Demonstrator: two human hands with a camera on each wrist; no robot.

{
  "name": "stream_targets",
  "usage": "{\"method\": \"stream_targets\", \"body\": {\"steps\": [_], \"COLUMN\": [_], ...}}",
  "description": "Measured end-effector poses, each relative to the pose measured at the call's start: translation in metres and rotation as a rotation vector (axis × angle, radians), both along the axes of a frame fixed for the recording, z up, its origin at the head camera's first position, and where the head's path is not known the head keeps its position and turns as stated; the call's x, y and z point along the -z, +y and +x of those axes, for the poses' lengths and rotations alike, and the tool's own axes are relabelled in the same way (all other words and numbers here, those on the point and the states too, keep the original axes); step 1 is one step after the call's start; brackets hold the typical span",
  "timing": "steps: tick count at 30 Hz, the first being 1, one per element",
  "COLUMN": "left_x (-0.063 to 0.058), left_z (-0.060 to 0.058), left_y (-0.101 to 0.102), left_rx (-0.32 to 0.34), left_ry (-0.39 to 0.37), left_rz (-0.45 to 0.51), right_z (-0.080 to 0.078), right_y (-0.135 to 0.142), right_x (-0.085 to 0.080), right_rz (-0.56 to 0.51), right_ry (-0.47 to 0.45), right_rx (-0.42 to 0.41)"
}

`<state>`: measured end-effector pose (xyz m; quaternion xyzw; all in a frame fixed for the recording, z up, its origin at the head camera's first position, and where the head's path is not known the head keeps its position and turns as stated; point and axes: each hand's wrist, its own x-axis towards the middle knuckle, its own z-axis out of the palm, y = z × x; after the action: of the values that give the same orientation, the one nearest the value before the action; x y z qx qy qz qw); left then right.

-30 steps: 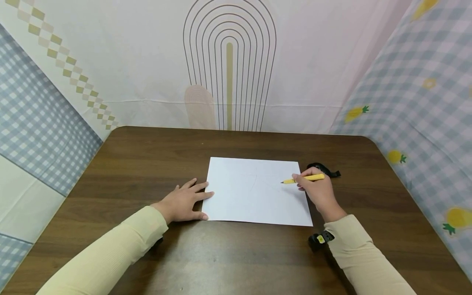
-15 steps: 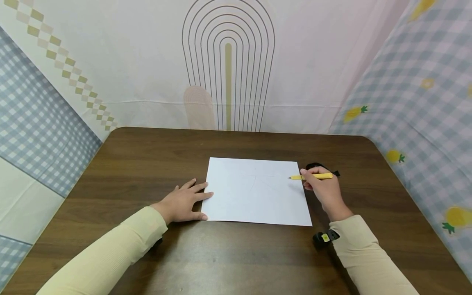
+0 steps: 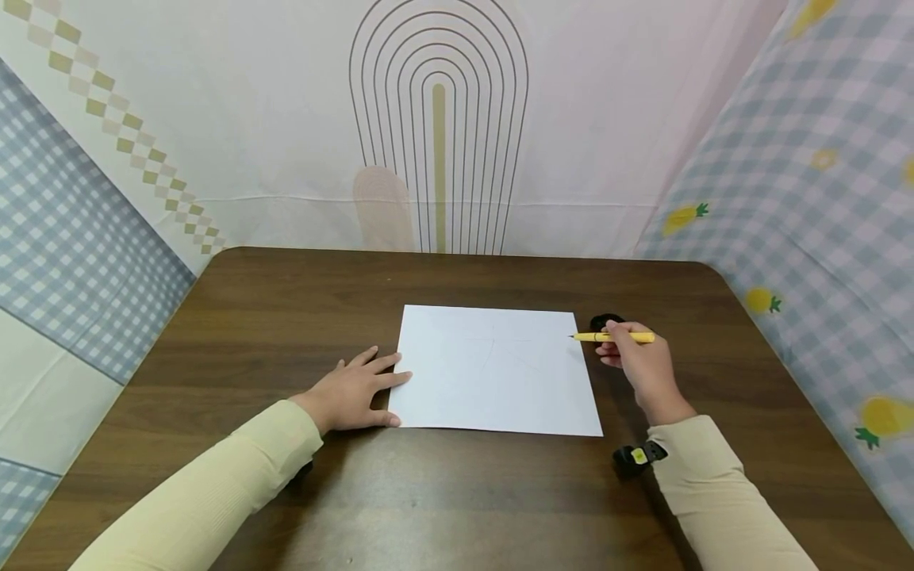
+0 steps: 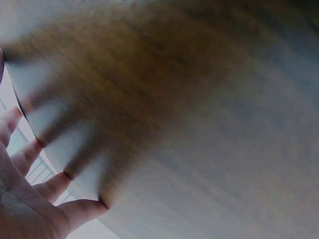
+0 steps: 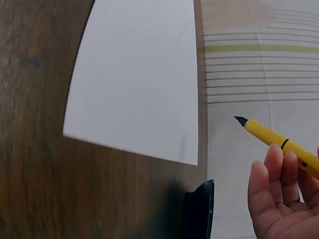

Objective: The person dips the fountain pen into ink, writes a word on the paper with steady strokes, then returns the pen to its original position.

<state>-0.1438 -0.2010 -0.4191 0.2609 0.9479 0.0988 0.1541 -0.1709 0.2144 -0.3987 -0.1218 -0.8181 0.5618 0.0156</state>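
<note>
A white sheet of paper [image 3: 500, 392] lies on the wooden table, with a few faint thin lines on its upper half. My left hand [image 3: 353, 394] rests palm down with fingers spread, its fingertips on the sheet's left edge; in the left wrist view the same spread fingers [image 4: 52, 188] show. My right hand [image 3: 646, 373] pinches a yellow fountain pen [image 3: 587, 337] between thumb and fingers. The pen is held nearly level, its dark nib [image 5: 240, 121] pointing left over the sheet's right edge, raised above the paper in the right wrist view.
Behind my right hand lies a small black object [image 3: 604, 321], partly hidden by the fingers. The brown table [image 3: 428, 500] stretches around the paper. A patterned white cloth [image 3: 286, 143] hangs at the back, with checked cloth [image 3: 771, 198] on the right.
My right hand has moved right with the fountain pen, from over the sheet to its right edge, and the pen has turned more level. My left hand has stayed in place.
</note>
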Motion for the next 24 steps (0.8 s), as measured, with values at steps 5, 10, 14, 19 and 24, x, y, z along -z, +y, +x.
{"method": "stream_targets", "body": {"steps": [5, 10, 14, 19, 24], "left_x": [0.000, 0.000, -0.001, -0.002, 0.000], "left_z": [0.000, 0.000, 0.001, 0.002, 0.001], "left_y": [-0.001, -0.001, -0.001, -0.001, -0.002], "left_rx": [0.001, -0.001, 0.002, 0.008, 0.011], "left_ry": [0.002, 0.003, 0.007, 0.010, 0.014], "left_rz": [0.006, 0.005, 0.007, 0.012, 0.010], "right_z": [0.000, 0.001, 0.002, 0.003, 0.004], "right_y": [0.007, 0.012, 0.017, 0.021, 0.026], "right_x": [-0.002, -0.003, -0.003, -0.002, 0.000], "right_rz": [-0.013, -0.005, -0.014, -0.010, 0.022], "right_ry": [0.006, 0.024, 0.041, 0.038, 0.026], "right_rx": [0.011, 0.007, 0.010, 0.024, 0.045]}}
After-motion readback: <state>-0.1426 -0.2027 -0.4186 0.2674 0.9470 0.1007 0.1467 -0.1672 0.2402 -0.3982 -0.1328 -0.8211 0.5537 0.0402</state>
